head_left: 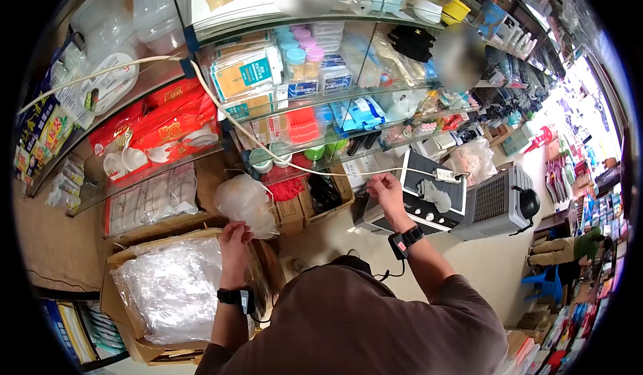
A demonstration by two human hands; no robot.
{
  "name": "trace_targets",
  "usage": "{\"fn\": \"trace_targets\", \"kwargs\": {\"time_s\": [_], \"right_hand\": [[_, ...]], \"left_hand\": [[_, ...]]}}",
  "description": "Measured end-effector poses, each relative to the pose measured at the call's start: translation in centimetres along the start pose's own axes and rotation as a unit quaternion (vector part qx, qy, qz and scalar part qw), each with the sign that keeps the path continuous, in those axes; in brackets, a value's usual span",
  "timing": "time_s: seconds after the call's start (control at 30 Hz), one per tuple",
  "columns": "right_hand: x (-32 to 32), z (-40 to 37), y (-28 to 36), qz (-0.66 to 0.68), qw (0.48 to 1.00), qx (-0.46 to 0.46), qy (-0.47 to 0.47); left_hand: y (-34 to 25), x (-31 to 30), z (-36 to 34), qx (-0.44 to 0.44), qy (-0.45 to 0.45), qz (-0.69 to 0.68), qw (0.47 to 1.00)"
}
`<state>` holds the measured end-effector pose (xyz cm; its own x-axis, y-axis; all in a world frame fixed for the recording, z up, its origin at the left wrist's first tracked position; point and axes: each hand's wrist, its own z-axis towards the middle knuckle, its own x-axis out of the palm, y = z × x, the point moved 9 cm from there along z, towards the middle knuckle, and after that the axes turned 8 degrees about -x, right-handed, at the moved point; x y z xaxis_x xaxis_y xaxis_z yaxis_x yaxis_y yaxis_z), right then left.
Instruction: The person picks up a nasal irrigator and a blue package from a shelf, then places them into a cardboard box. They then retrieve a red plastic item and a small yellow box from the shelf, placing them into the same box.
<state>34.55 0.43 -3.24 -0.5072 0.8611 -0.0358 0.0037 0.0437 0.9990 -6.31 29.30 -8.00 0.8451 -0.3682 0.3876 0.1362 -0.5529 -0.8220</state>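
Observation:
At the lower edge of a cloudy white plastic bag (246,204), my left hand (236,234) has its fingers pinched together against the film. My right hand (386,191) is raised to the right, just under a white cable (315,172). Its fingertips are closed in a pinch; whether they grip anything is too small to see. The cable runs down past the glass shelves and on to a white power strip (444,174). That strip lies on a black-topped box-shaped appliance (432,197), beside a crumpled grey cloth (435,196).
Glass shelves (268,117) packed with small goods rise in front of me. A carton (127,308) of clear plastic packs stands at lower left, and smaller open cartons (328,207) stand ahead. A grey air cooler (495,201) is at right. Another person (576,247) is farther right by a blue stool (544,284).

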Motion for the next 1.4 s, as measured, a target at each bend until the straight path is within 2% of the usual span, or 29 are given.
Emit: {"fn": "trace_targets", "kwargs": {"time_s": [0.23,0.37,0.57,0.67,1.0,1.3,1.4], "right_hand": [[0.9,-0.3,1.6,0.024,0.997,-0.072,-0.032],[0.7,-0.1,1.2,0.028,0.995,-0.091,-0.032],[0.5,-0.2,1.4,0.008,0.997,-0.072,-0.016],[0.1,-0.3,1.0,0.05,0.996,-0.071,-0.033],[0.7,-0.6,2.0,0.012,0.998,-0.059,-0.011],[2.2,-0.8,2.9,-0.01,0.999,-0.05,0.013],[2.4,-0.4,2.6,-0.022,0.997,-0.069,0.029]], "left_hand": [[0.0,-0.3,-0.3,-0.009,-0.025,0.025,0.999],[-0.4,0.4,-0.4,-0.015,-0.006,0.033,0.999],[-1.1,1.3,-0.8,-0.018,-0.005,0.06,0.998],[-0.4,0.8,0.2,-0.016,0.003,0.056,0.998],[-0.6,1.7,-1.0,-0.015,-0.001,0.071,0.997],[1.5,-0.9,-1.0,-0.003,-0.001,0.028,1.0],[0.1,-0.1,-2.3,0.012,-0.01,-0.007,1.0]]}}
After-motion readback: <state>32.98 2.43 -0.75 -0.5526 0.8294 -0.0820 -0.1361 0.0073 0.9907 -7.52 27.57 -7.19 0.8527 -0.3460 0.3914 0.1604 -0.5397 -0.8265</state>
